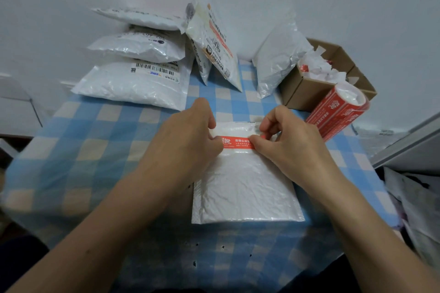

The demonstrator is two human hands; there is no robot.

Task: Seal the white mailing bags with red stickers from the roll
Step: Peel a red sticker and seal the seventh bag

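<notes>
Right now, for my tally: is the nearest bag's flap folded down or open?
Folded down: the red sticker lies across the flap edge of the white mailing bag; left hand and right hand hold its ends.

Between my fingers (209, 123) the sticker (238, 142) is red with white print; under them the bag (245, 192) is plain white. Around them the cloth (95, 131) is checked blue, white and cream. Right of them I see a red roll (338, 114) and a brown box (302, 93).

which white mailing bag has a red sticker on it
The flat bubble mailer nearest the person: the red sticker crosses its top, left hand and right hand at its ends. The other bags are stacked or leaning behind.
</notes>
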